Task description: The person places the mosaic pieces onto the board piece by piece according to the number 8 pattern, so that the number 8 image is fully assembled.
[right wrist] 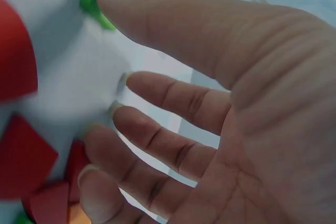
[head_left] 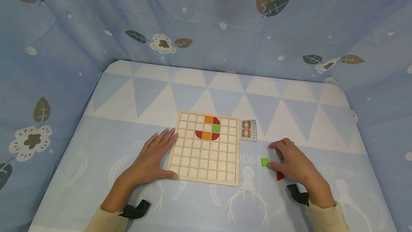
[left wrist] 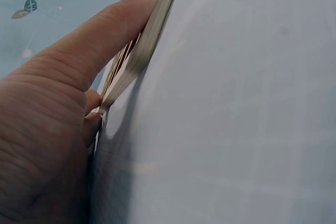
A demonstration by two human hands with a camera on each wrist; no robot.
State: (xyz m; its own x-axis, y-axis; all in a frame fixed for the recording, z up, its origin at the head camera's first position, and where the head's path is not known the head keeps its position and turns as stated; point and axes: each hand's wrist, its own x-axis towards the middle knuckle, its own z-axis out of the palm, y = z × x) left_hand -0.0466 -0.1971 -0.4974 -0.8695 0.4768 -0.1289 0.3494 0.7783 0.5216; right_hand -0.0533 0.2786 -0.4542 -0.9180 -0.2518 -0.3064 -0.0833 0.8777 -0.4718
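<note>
A square wooden grid board (head_left: 194,162) lies on the table. Orange square tiles (head_left: 208,119), red quarter-circle tiles (head_left: 215,136) and a green square tile (head_left: 216,128) sit in its upper cells. My left hand (head_left: 151,160) rests spread along the board's left side, its thumb (left wrist: 113,32) at the near left corner. Right of the board, the thumb of my right hand (head_left: 294,162) is at the edge of a loose green square tile (head_left: 265,162). Its other fingers are spaced apart and bent slightly, with nothing between them and the thumb. Beneath that hand lie red tiles (right wrist: 23,158), partly hidden.
A small pattern card (head_left: 252,131) lies against the board's right edge, showing a coloured figure on a grid. An orange tile (right wrist: 79,214) is among the loose pieces by the right hand. Blue patterned curtains (head_left: 206,28) enclose the table's back and sides.
</note>
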